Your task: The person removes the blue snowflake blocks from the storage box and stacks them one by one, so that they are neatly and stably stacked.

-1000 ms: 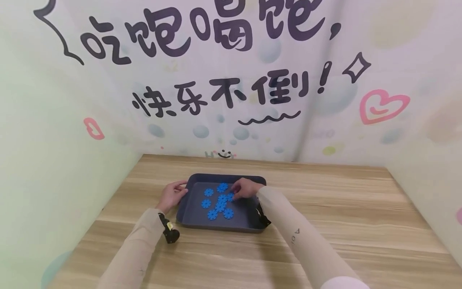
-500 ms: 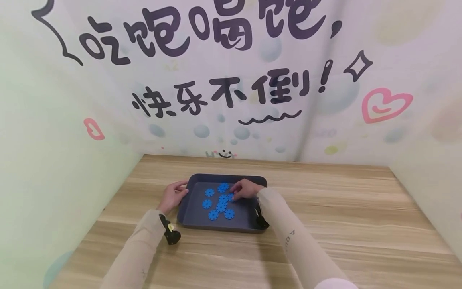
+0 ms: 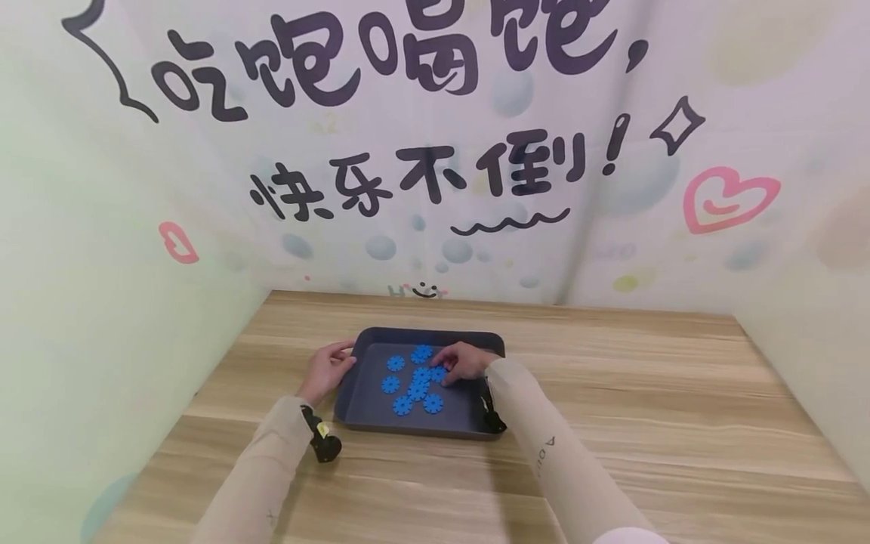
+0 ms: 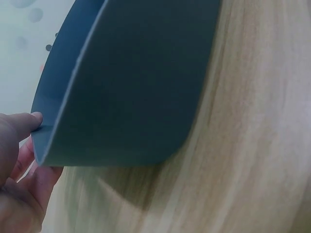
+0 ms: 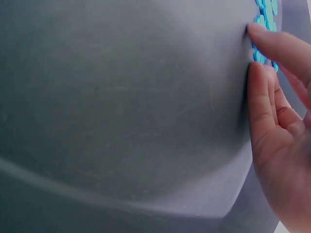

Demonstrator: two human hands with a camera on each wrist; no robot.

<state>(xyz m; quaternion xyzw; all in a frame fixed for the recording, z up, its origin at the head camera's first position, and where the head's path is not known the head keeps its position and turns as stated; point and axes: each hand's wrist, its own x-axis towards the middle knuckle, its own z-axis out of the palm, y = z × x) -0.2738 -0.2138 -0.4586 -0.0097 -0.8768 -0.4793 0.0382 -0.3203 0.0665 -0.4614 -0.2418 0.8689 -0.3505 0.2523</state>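
Note:
A dark grey rectangular tray [image 3: 367, 419] stands on the wooden table, with several blue notched discs [image 3: 396, 363] lying in it, some overlapping in the middle. My left hand [image 3: 328, 373] grips the tray's left rim. In the left wrist view its thumb [image 4: 30, 120] lies over the rim, with fingers outside the wall. Inside the tray at the right, my right hand [image 3: 465, 361] is just over the cluster, beside a blue disc [image 3: 438, 374]. In the right wrist view its thumb and index finger stand apart, and blue discs [image 5: 259, 54] show past the fingertips.
The wooden table [image 3: 646, 408] extends around the tray on all sides. A printed cloth wall [image 3: 435, 257] closes off the back, and pale walls rise at left and right. The tray's raised walls surround the discs.
My right thumb and index finger have parted, and more of the disc beside them shows. The left hand stays on the tray rim, and the tray has not visibly moved.

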